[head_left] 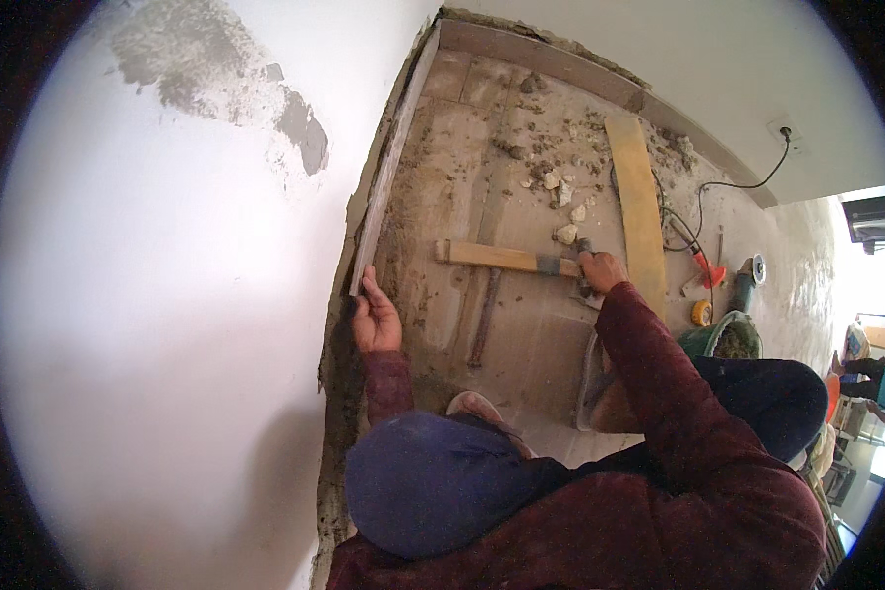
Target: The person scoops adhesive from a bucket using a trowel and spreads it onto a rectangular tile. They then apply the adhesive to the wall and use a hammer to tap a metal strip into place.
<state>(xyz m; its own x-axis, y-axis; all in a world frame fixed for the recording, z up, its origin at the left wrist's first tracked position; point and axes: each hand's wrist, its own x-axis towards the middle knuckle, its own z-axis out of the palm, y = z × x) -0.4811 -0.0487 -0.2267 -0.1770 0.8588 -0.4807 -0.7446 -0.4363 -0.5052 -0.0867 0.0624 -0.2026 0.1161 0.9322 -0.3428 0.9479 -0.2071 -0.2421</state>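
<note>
A long, narrow skirting tile [396,157] stands on edge along the left wall, with a rough gap behind it. At its near end, my left hand [378,317] has its fingers closed on the tile's edge. My right hand [605,272] grips a hammer near its dark head. The hammer's wooden handle [501,258] points left toward the tile, its free end apart from it. My fingers cover part of the hammer's head. Below the handle, a thin dark metal bar [484,320] lies on the dusty floor.
Pale broken lumps [564,234] and crumbs litter the floor. Beyond my right hand lie a yellowish board [637,197], a yellow tape measure [701,313] and an angle grinder [747,280]. A bucket of mortar [736,339] stands by my right knee. A black cable [733,185] runs to the wall socket.
</note>
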